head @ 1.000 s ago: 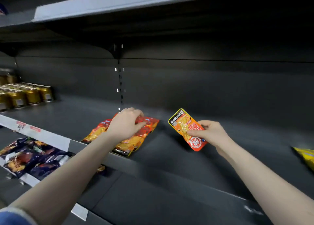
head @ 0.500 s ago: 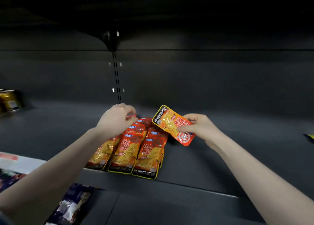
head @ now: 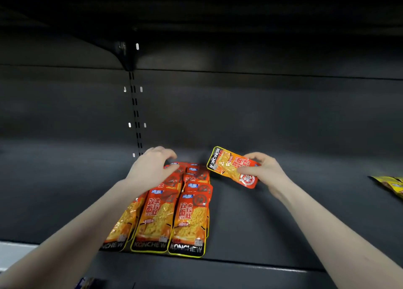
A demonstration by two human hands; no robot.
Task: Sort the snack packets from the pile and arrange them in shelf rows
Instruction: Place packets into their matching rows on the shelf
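Note:
Several orange-red KONCHEW snack packets (head: 187,221) lie in overlapping rows on the dark shelf (head: 250,227), reaching from the front edge toward the back. My left hand (head: 152,168) hovers over the rear packets of the left rows, fingers loosely curved, thumb near a packet top; whether it touches them is unclear. One more orange packet (head: 226,164) is pinched in my right hand (head: 263,171), tilted, just right of the rows and above the shelf.
Yellow packets (head: 390,185) lie at the right edge of the same shelf. A slotted upright (head: 135,114) and bracket run up the back wall. A white price strip (head: 13,253) and a dark packet (head: 87,283) show below left.
The view has closed in on the shelf. My right hand has carried its packet left toward the rows. My left hand stays over the rear packets.

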